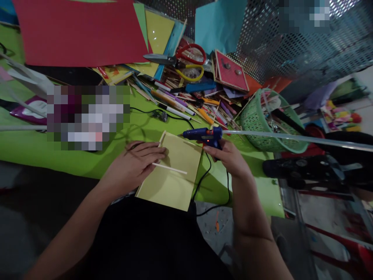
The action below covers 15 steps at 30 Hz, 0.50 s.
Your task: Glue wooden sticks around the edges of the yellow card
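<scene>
Blocky masking (87, 118) hides whatever lies on the left of the table (256, 194), covering one end of a purple-and-white object (30, 108), and a second masked patch (304, 15) blots out the upper right corner. A long translucent glue stick (291, 137) juts from the back of a blue glue gun (201, 134) and is cut off at the right edge of the frame. The dark items at far right are too dim to make out.

The person's left hand (142, 157) lies palm down across the left side of a yellow card (175, 190), its fingers close together and the forearm reaching up from the lower left. A thin pale stick (171, 168) emerges from beneath that hand across the card; whether the fingers pinch it cannot be told. A second stick (162, 139) stands out by the card's top left corner.

The right hand (231, 155), wrist bent, wraps its fingers around the gun's handle, the nozzle pointing left near the card's far edge. Contact between the two is unclear. The card overhangs the table's near edge, above dark clothing (151, 237). Scissors (171, 60) and a green basket (253, 124) sit beyond.
</scene>
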Motion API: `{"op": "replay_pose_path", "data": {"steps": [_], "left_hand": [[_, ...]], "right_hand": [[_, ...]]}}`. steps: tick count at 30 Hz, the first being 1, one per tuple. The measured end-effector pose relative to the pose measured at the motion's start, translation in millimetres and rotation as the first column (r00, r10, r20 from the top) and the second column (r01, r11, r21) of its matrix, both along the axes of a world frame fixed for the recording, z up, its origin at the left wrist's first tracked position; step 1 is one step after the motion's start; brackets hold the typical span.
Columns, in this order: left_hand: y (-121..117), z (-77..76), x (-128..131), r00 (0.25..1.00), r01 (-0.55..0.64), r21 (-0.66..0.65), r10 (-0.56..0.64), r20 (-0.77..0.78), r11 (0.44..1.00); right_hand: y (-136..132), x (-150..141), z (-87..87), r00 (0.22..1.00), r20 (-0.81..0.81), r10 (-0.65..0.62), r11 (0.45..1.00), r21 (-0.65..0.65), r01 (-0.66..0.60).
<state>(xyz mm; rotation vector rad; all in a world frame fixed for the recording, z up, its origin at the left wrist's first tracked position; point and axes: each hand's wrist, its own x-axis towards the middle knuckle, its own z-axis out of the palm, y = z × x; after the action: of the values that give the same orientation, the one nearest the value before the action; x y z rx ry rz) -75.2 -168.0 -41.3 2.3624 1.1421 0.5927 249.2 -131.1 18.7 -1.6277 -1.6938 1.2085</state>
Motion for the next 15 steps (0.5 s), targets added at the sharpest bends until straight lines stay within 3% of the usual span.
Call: {"op": "replay_pose_path", "data": {"steps": [8, 15], "left_hand": [[-1.1, 0.7, 0.4, 1.0, -0.019, 0.001, 0.019, 0.024, 1.0], [-1.7, 0.6, 0.5, 1.0, -0.018, -0.012, 0.018, 0.019, 1.0]], "right_hand": [[1.7, 2.5, -6.9, 0.999, -0.053, 0.007, 1.0, -0.018, -0.008], [0.8, -6.8, -0.5, 0.983, 0.139, 0.118, 0.991, 0.049, -0.126]]}}
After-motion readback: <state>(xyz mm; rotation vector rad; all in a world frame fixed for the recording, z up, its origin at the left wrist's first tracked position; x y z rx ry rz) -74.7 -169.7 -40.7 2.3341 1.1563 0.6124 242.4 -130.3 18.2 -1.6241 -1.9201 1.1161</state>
